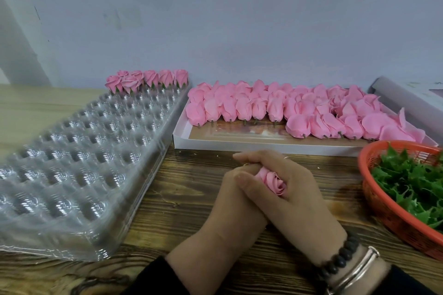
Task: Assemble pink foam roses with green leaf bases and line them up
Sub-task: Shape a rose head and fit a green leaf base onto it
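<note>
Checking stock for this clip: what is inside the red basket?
The red basket holds loose green leaf bases. Its bottom is covered by them, and its right side is out of frame.

Dark sleeves (153, 278) are worn on both arms, ending at the wrists. On the right wrist, a bracelet of dark round beads (340, 256) is worn, and just behind the bracelet a silver bangle (354, 270) is seen. A thin ring (285, 157) is worn on a right-hand finger.
</note>
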